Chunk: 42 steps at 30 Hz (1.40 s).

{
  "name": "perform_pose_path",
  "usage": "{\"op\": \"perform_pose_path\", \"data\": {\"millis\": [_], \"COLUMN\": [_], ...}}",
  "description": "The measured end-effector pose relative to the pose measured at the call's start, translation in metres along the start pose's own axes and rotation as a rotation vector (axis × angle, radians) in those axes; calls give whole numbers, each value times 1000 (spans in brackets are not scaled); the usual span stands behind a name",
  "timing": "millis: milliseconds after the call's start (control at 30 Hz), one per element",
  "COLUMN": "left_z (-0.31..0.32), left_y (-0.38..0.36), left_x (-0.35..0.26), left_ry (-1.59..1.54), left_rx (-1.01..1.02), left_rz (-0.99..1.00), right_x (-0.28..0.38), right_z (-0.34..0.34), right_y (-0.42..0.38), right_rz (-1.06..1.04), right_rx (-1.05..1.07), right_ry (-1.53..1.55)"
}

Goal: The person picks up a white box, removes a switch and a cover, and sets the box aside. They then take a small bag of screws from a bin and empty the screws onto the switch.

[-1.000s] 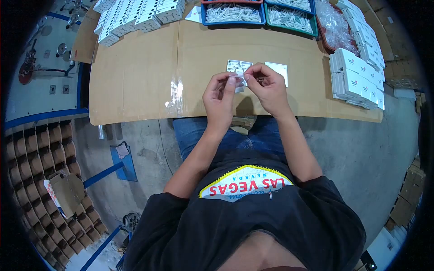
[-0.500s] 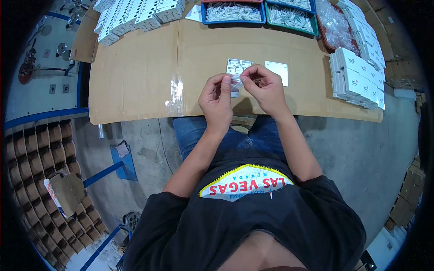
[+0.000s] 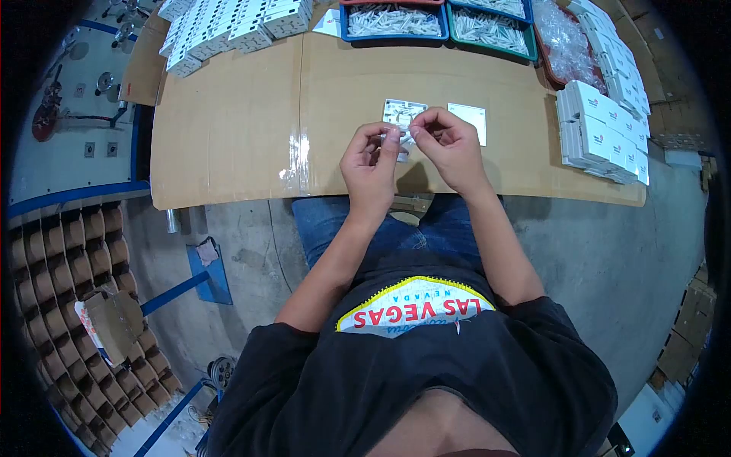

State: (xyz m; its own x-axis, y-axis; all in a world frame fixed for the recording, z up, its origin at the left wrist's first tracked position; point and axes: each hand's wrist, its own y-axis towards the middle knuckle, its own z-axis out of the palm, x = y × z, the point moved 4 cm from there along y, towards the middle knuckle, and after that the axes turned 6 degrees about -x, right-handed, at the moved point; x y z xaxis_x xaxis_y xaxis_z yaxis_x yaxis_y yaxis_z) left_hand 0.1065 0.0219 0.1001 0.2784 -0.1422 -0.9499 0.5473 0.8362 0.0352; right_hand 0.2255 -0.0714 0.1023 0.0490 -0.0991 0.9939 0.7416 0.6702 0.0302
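Observation:
Just above the cardboard-covered table, my left hand [image 3: 371, 161] pinches a small clear plastic bag [image 3: 405, 138] between thumb and fingers. My right hand [image 3: 454, 156] has its thumb and forefinger closed on the bag's other side. The fingers partly cover the bag, and its contents are too small to make out. Right behind the fingertips lies a white plastic housing [image 3: 404, 110] with its moulded inside facing up. A flat white square plate [image 3: 472, 122] rests on the cardboard beyond my right hand.
White boxed units [image 3: 242, 29] stand in rows at the back left. A blue tray [image 3: 394, 38] and a green tray [image 3: 495, 49] hold many white slim pieces. Clear bags fill a red basket [image 3: 567, 46]. White plates [image 3: 601, 133] are stacked at the table's right edge.
My left hand has turned slightly and shifted a little to the right. My right hand has moved slightly right too. Less of the bag hangs visible below the fingers.

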Motion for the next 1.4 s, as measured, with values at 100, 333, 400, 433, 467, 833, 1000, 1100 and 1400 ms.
{"op": "perform_pose_path", "data": {"millis": [100,333,400,433,467,833,1000,1100,1400], "left_z": [-1,-1,-1,0,0,-1,-2,-3,-4], "left_y": [0,2,2,2,2,2,3,4,4], "left_x": [1,-2,-1,0,0,9,11,11,12], "left_ry": [12,-39,-38,-37,-37,-100,-112,-97,-94], "left_rx": [-9,-33,-8,17,17,49,48,52,41], "left_rz": [14,0,-5,-12,-13,-126,-130,-124,-155], "right_x": [-1,0,2,1,1,-3,-4,-7,-7], "right_z": [2,4,6,6,6,4,4,5,5], "right_y": [-1,0,0,0,0,-1,-2,-2,0], "right_rz": [7,-1,5,6,-9,0,32,28,43], "right_rx": [25,46,48,48,48,41,45,47,22], "right_ry": [11,-19,21,21,19,34,32,53,-31]}}
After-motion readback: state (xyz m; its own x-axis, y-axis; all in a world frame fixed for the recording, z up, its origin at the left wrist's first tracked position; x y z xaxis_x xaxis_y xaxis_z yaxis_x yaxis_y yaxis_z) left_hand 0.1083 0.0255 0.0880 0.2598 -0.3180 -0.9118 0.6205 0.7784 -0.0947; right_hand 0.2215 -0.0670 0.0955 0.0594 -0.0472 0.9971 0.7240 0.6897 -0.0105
